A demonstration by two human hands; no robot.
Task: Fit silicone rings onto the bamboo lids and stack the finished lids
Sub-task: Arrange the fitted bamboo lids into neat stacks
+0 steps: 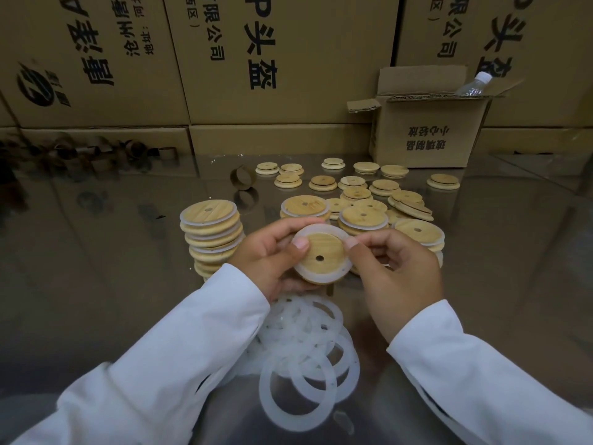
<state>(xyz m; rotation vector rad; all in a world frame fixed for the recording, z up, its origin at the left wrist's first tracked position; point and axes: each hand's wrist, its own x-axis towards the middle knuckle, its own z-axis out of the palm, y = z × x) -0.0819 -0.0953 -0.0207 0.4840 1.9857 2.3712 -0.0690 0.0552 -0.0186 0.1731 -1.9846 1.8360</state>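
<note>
- while i watch through the head camera, i see both hands held up over the shiny table (pixel 128 284), close together in the middle.
- the left hand (pixel 269 258) holds a bamboo lid (pixel 321 248) from the left side, with fingers curled under it and the thumb pressed on its edge.
- a white silicone ring (pixel 303 269) sits around that lid.
- the right hand (pixel 398 274) pinches the ring at the lid's upper right edge with thumb and finger.
- the lid has a small hole in it and faces up at me, tipped a bit.
- just below the hands, a pile of loose rings (pixel 305 348) lies on the table.
- left of the held lid stands a tall stack of finished lids (pixel 210 232), and it leans a little.
- shorter stacks (pixel 362 216) with rings on them stand behind the hands and to the right.
- bare lids (pixel 353 183) lie spread out farther back.
- a small open box (pixel 426 139) with a bottle (pixel 475 85) in it stands at the back right, in front of big cardboard boxes (pixel 288 75).
</note>
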